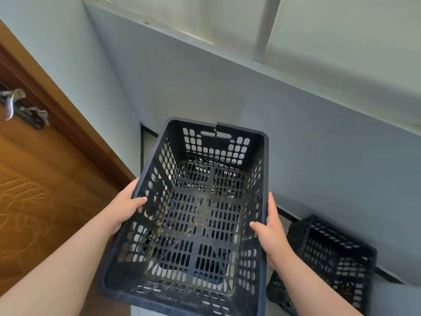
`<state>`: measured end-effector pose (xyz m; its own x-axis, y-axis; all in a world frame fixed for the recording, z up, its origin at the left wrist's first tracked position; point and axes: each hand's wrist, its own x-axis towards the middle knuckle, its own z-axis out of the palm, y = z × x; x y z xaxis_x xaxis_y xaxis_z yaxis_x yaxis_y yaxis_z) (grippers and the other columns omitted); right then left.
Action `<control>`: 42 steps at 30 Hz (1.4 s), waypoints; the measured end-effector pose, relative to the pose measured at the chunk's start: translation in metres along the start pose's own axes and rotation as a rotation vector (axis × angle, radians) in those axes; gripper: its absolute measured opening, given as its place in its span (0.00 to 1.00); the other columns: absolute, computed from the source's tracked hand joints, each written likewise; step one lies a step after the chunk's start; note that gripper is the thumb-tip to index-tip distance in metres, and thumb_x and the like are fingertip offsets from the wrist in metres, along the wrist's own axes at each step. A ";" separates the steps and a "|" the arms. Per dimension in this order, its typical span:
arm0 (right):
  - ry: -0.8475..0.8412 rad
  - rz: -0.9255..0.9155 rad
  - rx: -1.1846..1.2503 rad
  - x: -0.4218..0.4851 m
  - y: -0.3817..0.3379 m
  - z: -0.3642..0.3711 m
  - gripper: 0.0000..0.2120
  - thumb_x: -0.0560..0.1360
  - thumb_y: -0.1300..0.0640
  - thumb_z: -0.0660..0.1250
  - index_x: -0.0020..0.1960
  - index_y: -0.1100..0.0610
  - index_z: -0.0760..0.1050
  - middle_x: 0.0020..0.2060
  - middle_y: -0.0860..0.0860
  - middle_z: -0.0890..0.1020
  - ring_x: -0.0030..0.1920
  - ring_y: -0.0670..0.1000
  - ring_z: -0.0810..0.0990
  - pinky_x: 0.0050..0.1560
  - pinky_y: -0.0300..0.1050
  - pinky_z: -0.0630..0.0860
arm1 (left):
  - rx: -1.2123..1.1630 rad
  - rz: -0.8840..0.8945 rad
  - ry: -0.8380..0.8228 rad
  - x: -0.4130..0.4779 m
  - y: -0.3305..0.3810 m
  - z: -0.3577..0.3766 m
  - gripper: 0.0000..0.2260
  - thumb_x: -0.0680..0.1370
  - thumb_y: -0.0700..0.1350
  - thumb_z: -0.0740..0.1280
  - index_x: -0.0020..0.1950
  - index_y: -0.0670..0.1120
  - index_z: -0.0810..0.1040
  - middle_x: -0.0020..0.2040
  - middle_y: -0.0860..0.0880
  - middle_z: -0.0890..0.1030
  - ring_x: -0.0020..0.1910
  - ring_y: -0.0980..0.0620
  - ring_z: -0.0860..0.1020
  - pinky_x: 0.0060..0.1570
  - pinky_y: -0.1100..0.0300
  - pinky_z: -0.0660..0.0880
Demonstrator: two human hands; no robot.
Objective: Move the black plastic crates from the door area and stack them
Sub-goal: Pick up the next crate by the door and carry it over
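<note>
Two hands hold up a black crate (200, 210).

The left hand (124, 206) and right hand (272, 236) squeeze its long sides, thumbs inside, fingers outside. Another crate (330, 256) sits lower right, by the wall (296, 133).

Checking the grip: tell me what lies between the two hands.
In the head view, the held black crate spans the gap; left hand and right hand clasp its opposite long rims.

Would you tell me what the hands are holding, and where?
Both hands hold one black crate: left hand on its left rim, right hand on its right rim.
</note>
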<state>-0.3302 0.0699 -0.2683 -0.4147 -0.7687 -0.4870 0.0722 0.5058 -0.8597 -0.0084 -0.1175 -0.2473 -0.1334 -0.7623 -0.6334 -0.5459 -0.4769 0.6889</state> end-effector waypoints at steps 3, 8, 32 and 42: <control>0.013 0.011 0.058 0.000 0.000 0.001 0.46 0.78 0.75 0.58 0.80 0.31 0.57 0.77 0.43 0.70 0.74 0.53 0.73 0.70 0.65 0.75 | -0.021 0.013 -0.027 -0.003 -0.001 0.000 0.23 0.84 0.44 0.62 0.77 0.58 0.63 0.62 0.49 0.78 0.58 0.46 0.79 0.48 0.51 0.78; 0.028 -0.012 0.125 -0.003 0.005 -0.004 0.48 0.77 0.77 0.57 0.78 0.28 0.62 0.74 0.48 0.75 0.70 0.57 0.78 0.62 0.65 0.82 | -0.040 0.051 -0.059 -0.014 -0.002 0.004 0.22 0.83 0.42 0.63 0.75 0.59 0.66 0.62 0.49 0.79 0.59 0.45 0.79 0.52 0.48 0.79; 0.170 -0.048 0.160 -0.127 0.024 -0.265 0.43 0.75 0.79 0.55 0.77 0.39 0.69 0.66 0.44 0.82 0.64 0.49 0.82 0.57 0.48 0.83 | -0.086 0.245 -0.138 -0.159 0.078 0.214 0.24 0.81 0.36 0.63 0.74 0.58 0.70 0.60 0.45 0.80 0.55 0.40 0.81 0.48 0.47 0.80; 0.336 -0.039 0.153 -0.207 0.090 -0.428 0.43 0.74 0.81 0.55 0.70 0.38 0.75 0.52 0.45 0.86 0.52 0.57 0.82 0.54 0.56 0.82 | -0.031 0.292 -0.263 -0.220 0.098 0.392 0.25 0.80 0.30 0.62 0.70 0.55 0.74 0.58 0.48 0.84 0.52 0.45 0.84 0.44 0.53 0.81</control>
<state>-0.6262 0.4422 -0.1783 -0.6929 -0.6016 -0.3974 0.1745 0.3949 -0.9020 -0.3573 0.1750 -0.1784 -0.4889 -0.7315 -0.4752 -0.4286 -0.2730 0.8613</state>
